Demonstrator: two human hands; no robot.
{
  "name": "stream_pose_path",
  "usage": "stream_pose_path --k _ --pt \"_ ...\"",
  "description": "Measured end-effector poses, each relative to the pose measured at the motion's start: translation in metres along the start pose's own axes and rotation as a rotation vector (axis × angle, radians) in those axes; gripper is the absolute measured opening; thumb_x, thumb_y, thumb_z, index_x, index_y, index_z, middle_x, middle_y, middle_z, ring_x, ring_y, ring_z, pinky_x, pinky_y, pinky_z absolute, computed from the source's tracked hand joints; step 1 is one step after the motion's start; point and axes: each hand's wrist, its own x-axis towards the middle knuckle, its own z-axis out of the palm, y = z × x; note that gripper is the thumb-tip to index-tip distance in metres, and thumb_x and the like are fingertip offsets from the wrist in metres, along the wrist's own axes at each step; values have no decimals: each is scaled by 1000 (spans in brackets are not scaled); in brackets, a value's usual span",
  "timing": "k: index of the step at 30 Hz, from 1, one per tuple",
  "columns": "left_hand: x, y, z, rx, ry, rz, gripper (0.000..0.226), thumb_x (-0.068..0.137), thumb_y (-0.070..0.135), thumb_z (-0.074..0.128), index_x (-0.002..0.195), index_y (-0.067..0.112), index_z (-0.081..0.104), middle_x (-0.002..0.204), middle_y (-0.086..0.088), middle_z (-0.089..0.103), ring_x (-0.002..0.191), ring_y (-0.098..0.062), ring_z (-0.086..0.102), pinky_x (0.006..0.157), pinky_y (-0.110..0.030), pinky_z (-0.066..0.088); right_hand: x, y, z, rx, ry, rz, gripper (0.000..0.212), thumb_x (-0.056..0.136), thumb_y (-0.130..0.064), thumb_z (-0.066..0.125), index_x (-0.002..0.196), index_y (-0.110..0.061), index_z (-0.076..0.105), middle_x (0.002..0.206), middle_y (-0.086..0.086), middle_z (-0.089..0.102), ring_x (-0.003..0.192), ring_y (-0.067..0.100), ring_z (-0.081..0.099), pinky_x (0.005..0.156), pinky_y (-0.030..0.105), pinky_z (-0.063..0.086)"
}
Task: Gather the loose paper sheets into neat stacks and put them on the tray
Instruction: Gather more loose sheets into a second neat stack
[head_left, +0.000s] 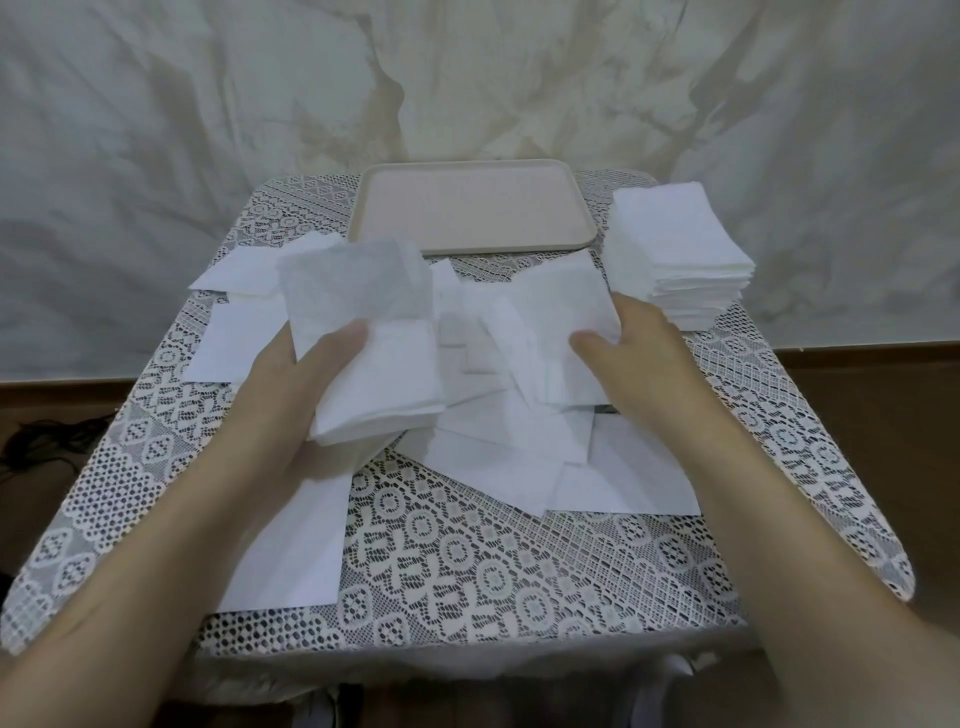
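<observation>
Left hand (311, 395): fingers (347, 336) clenched on a bundle of sheets (374, 358), thumb on top, the rest hidden beneath. Bundle is raised off the counter (467, 566) and tilted; its top sheet stands up past the thumb.

Right hand (644, 358): fingers (636, 312) grasping a single sheet (561, 306) at its right edge, thumb pressed on its face. That sheet tilts up out of the heap.

Loose sheets (498, 452) lie overlapping at odd angles between the two sets of fingers and below them. More lie flat beyond and under the left wrist.

Tray (467, 248): beyond both sets of fingers, at the far edge of the counter, nothing on it.

Tall stack (680, 249): squared up, just beyond the right fingers, beside the tray's right end, not touching the hand.

Lace cloth (519, 587) covers the counter.
</observation>
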Motion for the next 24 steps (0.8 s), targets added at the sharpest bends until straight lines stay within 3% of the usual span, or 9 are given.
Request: stream_pose_path --k 3,7,12,18,24 --pt "-1 0 0 -8 -1 -3 38 99 39 63 135 28 64 117 2 79 105 -21 77 87 -41 60 10 -7 6 67 54 -9 19 92 -19 57 108 -12 66 103 6 72 99 33 65 89 45 54" --pt "0 -1 1 -11 -7 -6 33 100 39 62 132 30 65 115 3 80 103 -19 78 81 -36 63 23 -8 23 -146 39 -20 21 95 -25 60 109 -9 62 112 12 67 104 34 61 83 40 48" --pt "3 -2 1 -18 17 -27 31 101 38 63 131 31 66 117 2 79 107 -22 76 96 -48 58 28 -11 30 -216 35 -41 21 95 -19 60 115 -11 62 118 12 66 110 34 58 75 35 36" --pt "2 -2 -1 -10 7 -25 33 102 38 61 134 30 65 119 2 79 109 -24 76 100 -51 57 23 -10 18 -21 8 9 18 89 -19 64 106 -13 67 104 7 71 100 33 65 85 43 54" --pt "0 -1 -2 -7 1 -31 37 100 40 64 136 30 64 120 0 78 112 -28 75 98 -50 58 -1 -5 5 141 -17 49 32 84 -23 68 115 -14 68 109 3 73 102 27 68 93 47 55"
